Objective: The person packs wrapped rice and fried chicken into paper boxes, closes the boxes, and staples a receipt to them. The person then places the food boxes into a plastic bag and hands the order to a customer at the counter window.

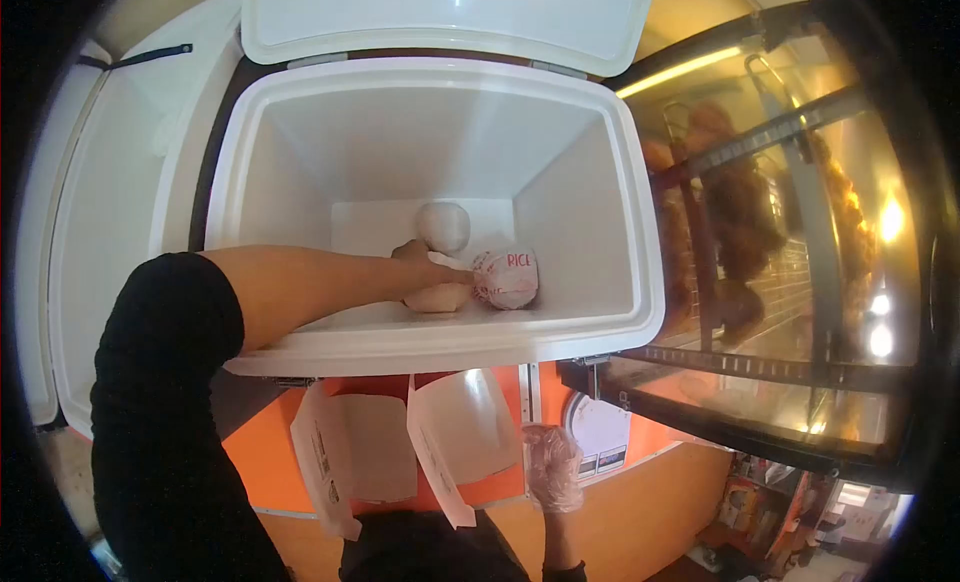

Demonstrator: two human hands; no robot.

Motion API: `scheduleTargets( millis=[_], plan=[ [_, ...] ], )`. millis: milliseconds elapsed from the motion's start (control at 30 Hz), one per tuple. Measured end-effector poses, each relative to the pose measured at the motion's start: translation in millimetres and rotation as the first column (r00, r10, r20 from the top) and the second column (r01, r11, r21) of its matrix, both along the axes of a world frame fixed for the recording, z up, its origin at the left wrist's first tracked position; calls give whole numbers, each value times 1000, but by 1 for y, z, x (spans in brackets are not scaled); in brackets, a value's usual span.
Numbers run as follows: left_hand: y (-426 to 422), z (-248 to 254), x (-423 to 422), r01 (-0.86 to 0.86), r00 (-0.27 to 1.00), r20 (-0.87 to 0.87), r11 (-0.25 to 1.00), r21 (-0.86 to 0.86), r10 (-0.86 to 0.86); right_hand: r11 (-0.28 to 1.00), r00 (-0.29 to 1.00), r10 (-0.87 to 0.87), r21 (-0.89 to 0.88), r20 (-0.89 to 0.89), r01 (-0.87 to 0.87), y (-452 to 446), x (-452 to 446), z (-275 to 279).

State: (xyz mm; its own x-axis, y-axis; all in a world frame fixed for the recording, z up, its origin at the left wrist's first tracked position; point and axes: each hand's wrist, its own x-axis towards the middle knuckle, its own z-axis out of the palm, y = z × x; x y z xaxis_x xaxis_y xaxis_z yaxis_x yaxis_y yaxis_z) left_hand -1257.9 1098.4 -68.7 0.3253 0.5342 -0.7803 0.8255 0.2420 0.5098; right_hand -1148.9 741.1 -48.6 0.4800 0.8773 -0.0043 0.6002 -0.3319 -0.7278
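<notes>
My left hand [432, 265] reaches down into a white cooler box [430, 347], its fingers closed on a white paper-wrapped rice pack [434, 299] at the bottom. Part of that pack is hidden under the hand. Right beside it sits another wrapped rice pack [510, 279] with red "RICE" print. A third round pale pack [443, 227] lies just behind. Outside the box, near its front, my right hand [553, 469] wears a clear plastic glove. Its fingers look curled in, and nothing shows in them.
The cooler's lid [450, 22] stands raised at the back. Two open paper containers [465, 427] sit before the box on an orange surface, near a round white scale [600, 432]. At right is a lit glass cabinet [780, 232] with hanging meat; another white box [110, 232] stands left.
</notes>
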Motion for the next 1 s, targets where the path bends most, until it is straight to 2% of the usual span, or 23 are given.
scheduleTargets(
  millis=[200, 267, 333, 400, 433, 500, 533, 567, 600, 633, 700, 733, 800, 833, 900, 933, 967, 1000],
  plan=[
    [1, -32, -5, 74, 996, 50, 992, 101, -79, 997, 995, -16, -73, -101, 8, 7, -9, -6],
    [-1, -26, 0, 22, 1000, 12, 994, 104, -24, 996, 994, -20, -85, -105, 11, 16, -8, 2],
    [0, -10, -2, -39, 999, -21, 993, 115, 41, 999, 996, -12, -49, -94, 8, 21, -5, 5],
    [7, 17, -10, -43, 997, 70, 997, 71, 38, 1000, 996, 0, -9, -92, -1, 27, -3, 10],
    [11, 35, -13, -47, 994, 97, 997, 58, 41, 1000, 987, -14, -10, -157, 12, 30, -3, 17],
    [22, 82, -12, 153, 985, -85, 986, 59, -148, 1000, 975, -2, -4, -222, 1, 32, -3, 21],
    [29, 89, -19, 129, 988, -89, 989, 68, -122, 1000, 972, 14, -1, -233, -15, 33, -1, 18],
    [35, 98, -27, -22, 998, 64, 999, 35, 20, 1000, 970, 31, 5, -243, -31, 36, 1, 16],
    [38, 108, -35, -161, 967, 198, 987, -14, 161, 996, 956, 29, -72, -290, -52, 40, 3, 16],
    [32, 129, -47, -183, 964, 197, 983, 2, 179, 996, 954, 55, -57, -294, -74, 44, 5, 15],
    [16, 174, -73, -179, 844, 515, 984, 15, 146, 966, 962, 248, -40, -115, -254, 54, 7, 16],
    [6, 189, -84, -203, 843, 514, 979, 34, 157, 965, 955, 251, -30, -158, -259, 60, 1, 27],
    [-17, 219, -102, -295, 707, 675, 955, 9, 212, 956, 943, 284, -23, -176, -293, 64, -4, 30],
    [-32, 235, -113, -315, 705, 675, 949, 26, 216, 953, 938, 287, -38, -192, -300, 65, -6, 31],
    [-68, 268, -130, -369, 543, 787, 925, -91, 294, 944, 927, 322, -14, -191, -331, 62, -8, 38],
    [-87, 281, -143, -323, 535, 771, 927, -192, 346, 940, 925, 333, -11, -185, -341, 59, -8, 41],
    [-105, 280, -150, -334, 538, 765, 923, -192, 354, 936, 919, 342, -11, -194, -351, 54, -6, 39],
    [-125, 272, -154, -365, 491, 767, 897, -249, 413, 930, 917, 359, -17, -174, -367, 49, -3, 34]
  ],
)
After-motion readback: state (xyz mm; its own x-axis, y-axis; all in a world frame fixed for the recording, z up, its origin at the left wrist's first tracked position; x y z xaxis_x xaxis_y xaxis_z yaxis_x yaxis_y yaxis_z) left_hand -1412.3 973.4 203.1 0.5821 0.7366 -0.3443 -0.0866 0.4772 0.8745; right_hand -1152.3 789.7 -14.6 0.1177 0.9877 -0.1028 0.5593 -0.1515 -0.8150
